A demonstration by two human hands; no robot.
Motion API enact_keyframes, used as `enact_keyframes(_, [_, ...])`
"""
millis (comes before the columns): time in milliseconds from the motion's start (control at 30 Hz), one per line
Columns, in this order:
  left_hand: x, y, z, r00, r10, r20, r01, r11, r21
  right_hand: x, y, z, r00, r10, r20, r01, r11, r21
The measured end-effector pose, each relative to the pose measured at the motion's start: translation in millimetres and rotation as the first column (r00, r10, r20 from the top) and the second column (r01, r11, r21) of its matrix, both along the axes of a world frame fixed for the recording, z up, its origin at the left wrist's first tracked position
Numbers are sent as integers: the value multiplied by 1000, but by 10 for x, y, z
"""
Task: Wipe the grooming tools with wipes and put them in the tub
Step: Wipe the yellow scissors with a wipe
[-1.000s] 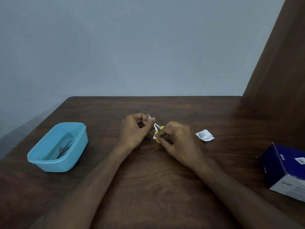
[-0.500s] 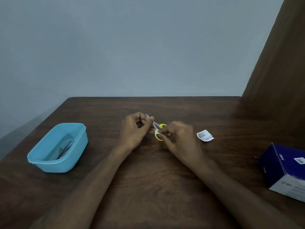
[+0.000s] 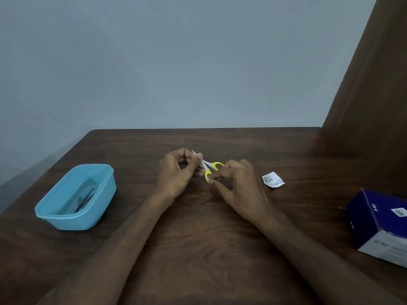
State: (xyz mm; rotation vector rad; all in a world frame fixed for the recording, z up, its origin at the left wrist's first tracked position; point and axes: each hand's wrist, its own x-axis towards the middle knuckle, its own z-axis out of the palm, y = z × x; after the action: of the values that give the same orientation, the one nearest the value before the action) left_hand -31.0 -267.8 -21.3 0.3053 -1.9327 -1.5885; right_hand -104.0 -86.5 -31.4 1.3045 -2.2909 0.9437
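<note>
Small scissors with yellow handles [image 3: 211,167] are held just above the middle of the brown table. My left hand [image 3: 178,172] pinches the metal blades, whose tip pokes out past my thumb. My right hand [image 3: 239,186] pinches the lower yellow handle loop between fingertips; a wipe may be under those fingers, but I cannot tell. A light blue tub [image 3: 76,198] stands at the left of the table with dark metal tools [image 3: 84,200] lying inside it.
A torn white wipe wrapper [image 3: 273,179] lies right of my right hand. A dark blue and white box [image 3: 383,225] sits at the right edge. A brown panel [image 3: 374,84] rises at the back right, a grey wall behind the table.
My right hand has slid back along the scissors toward the handles, uncovering both yellow loops. The left hand keeps its pinch on the blades.
</note>
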Motion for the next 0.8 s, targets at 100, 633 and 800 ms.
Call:
enact_keyframes(100, [-5, -10, -9, 1000, 7, 5, -7, 1000, 3, -18, 40, 29, 996, 8, -89, 1, 996, 93])
enact_keyframes(633, [-19, -33, -28, 997, -67, -43, 68, 998, 14, -84, 75, 32, 963, -256, -89, 258, 966, 11])
enact_keyframes(800, [-12, -17, -38, 995, -89, -39, 87, 995, -41, -112, 78, -2, 967, -256, -11, 255, 966, -30])
